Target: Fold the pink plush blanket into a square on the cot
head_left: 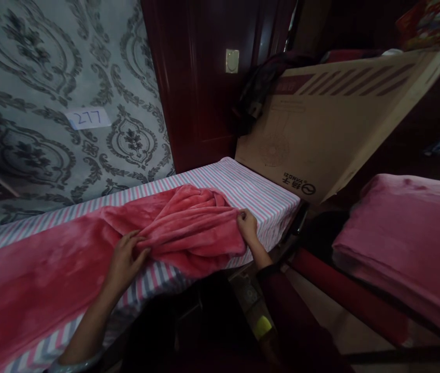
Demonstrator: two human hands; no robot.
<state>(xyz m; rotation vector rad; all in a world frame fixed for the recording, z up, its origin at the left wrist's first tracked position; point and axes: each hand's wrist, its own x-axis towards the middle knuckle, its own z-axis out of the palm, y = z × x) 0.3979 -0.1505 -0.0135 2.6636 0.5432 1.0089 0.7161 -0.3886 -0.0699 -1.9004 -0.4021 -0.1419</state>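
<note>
One red blanket [83, 248] lies on a striped sheet [258, 186], its long axis running left from a bunched end. The right hand [247, 226] pinches that end's edge; the left hand [127, 255] touches folds opposite, its grip unclear, the bunch between them.

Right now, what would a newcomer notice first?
The red blanket, bunched on the striped sheet, its edge in the right hand, the left hand touching it. Then the big cardboard box, upper right, and the paper reading 277, upper left.
</note>
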